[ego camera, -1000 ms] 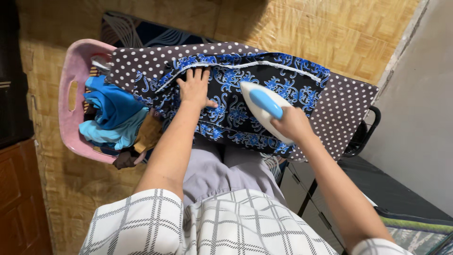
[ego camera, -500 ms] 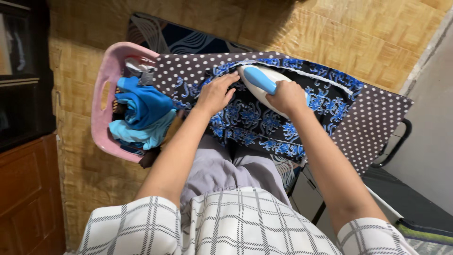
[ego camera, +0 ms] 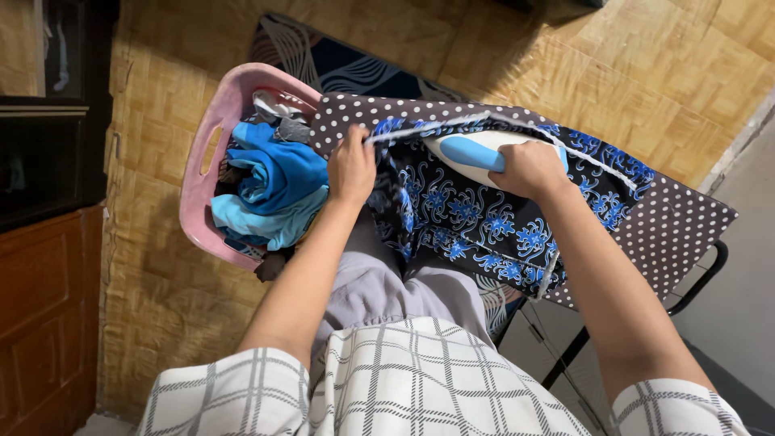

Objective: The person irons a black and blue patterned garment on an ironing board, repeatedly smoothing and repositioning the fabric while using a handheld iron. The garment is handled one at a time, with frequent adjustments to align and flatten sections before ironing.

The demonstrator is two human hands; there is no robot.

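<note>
Head view, looking down past a white checked shirt and grey trousers. Right hand wrapping closed around the blue handle of a white and blue plastic clothes iron, the iron's body showing to the left of the knuckles and its soleplate sitting flat on a dark cotton garment with a blue floral print. Left hand lying palm down on the same garment's left edge, fingers bent over the fabric and pinching it against the brown white-dotted ironing board cover; grip closed on the cloth, thumb side hidden. Garment spreading out beneath and between both hands, its white-piped hem running just beyond the fingertips, its near edge hanging off the board toward the knees. Sitting just left of the left hand, touching the board's end: a pink plastic laundry basket holding crumpled blue and turquoise clothes with a grey piece on top. Lying beyond both hands: a woven straw floor mat and a dark patterned rug. Standing well to the left of the basket: a brown wooden cabinet.
</note>
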